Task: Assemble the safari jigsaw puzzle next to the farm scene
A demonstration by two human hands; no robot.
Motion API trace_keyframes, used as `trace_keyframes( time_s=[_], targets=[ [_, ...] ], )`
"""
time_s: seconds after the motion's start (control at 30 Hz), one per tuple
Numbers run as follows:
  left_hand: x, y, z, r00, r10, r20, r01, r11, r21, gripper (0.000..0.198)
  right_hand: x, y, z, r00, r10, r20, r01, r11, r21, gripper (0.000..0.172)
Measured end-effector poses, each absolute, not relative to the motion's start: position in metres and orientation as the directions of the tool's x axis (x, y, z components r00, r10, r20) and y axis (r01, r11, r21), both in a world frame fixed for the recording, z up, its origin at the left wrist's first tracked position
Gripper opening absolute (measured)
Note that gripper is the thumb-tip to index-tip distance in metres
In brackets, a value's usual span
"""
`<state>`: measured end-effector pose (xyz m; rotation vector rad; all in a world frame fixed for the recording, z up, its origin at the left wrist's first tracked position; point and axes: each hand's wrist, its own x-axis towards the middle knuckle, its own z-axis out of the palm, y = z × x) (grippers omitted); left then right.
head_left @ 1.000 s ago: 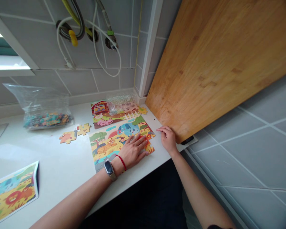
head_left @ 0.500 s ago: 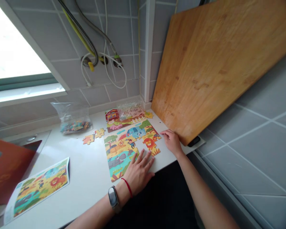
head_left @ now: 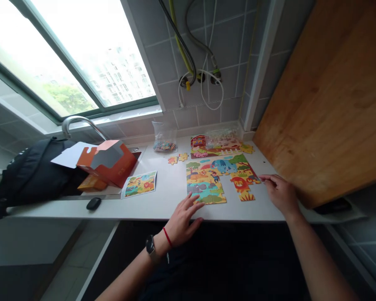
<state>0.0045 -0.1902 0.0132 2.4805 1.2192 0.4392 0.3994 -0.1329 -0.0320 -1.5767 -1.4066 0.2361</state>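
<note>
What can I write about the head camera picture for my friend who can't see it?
Two hands are next to a colorful animal jigsaw puzzle on a white counter. The left hand wears a red string and a watch, and the right hand is at the puzzle's right side. A bag of puzzle pieces, a picture card and an orange box sit farther left.

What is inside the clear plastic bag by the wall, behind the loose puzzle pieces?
The clear plastic bag holds a heap of small multicoloured jigsaw pieces at its bottom. Their pictures cannot be made out through the plastic, and pieces underneath are covered.
</note>
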Motion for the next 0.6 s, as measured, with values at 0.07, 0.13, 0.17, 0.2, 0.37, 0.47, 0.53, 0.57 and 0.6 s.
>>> trace_keyframes(
  time_s=[0.07, 0.13, 0.17, 0.2, 0.37, 0.47, 0.53, 0.57, 0.6],
  targets=[
    [-0.006, -0.188, 0.013, 0.556, 0.82, 0.137, 0.707, -0.553, 0.441, 0.043, 0.4, -0.134, -0.031, 0.311, 0.846, 0.434, 0.645, 0.147, -0.75, 0.028],
    [-0.012, -0.185, 0.014, 0.543, 0.826, 0.149, 0.703, -0.545, 0.457, 0.037, 0.4, -0.134, -0.03, 0.313, 0.851, 0.422, 0.636, 0.142, -0.758, 0.029],
    [-0.013, -0.182, 0.015, 0.538, 0.828, 0.155, 0.696, -0.541, 0.472, 0.034, 0.399, -0.134, -0.029, 0.315, 0.853, 0.416, 0.632, 0.138, -0.762, 0.029],
    [-0.014, -0.179, 0.016, 0.531, 0.832, 0.164, 0.688, -0.536, 0.489, 0.03, 0.399, -0.134, -0.029, 0.319, 0.854, 0.411, 0.629, 0.134, -0.766, 0.029],
    [-0.017, -0.146, 0.023, 0.502, 0.847, 0.173, 0.694, -0.514, 0.503, 0.024, 0.398, -0.135, -0.029, 0.325, 0.859, 0.396, 0.608, 0.131, -0.783, 0.032],
    [-0.024, -0.111, 0.023, 0.451, 0.879, 0.155, 0.746, -0.466, 0.476, 0.023, 0.398, -0.135, -0.03, 0.324, 0.86, 0.393, 0.6, 0.134, -0.789, 0.032],
    [-0.032, -0.081, 0.022, 0.372, 0.919, 0.132, 0.804, -0.39, 0.449, 0.025, 0.399, -0.135, -0.03, 0.323, 0.86, 0.396, 0.595, 0.141, -0.791, 0.032],
    [-0.036, -0.066, 0.022, 0.314, 0.941, 0.124, 0.837, -0.336, 0.432, 0.03, 0.399, -0.135, -0.029, 0.321, 0.86, 0.398, 0.592, 0.146, -0.792, 0.032],
    [-0.04, -0.05, 0.022, 0.252, 0.961, 0.117, 0.866, -0.277, 0.416, 0.036, 0.399, -0.135, -0.029, 0.318, 0.861, 0.397, 0.59, 0.148, -0.794, 0.032]
  ],
)
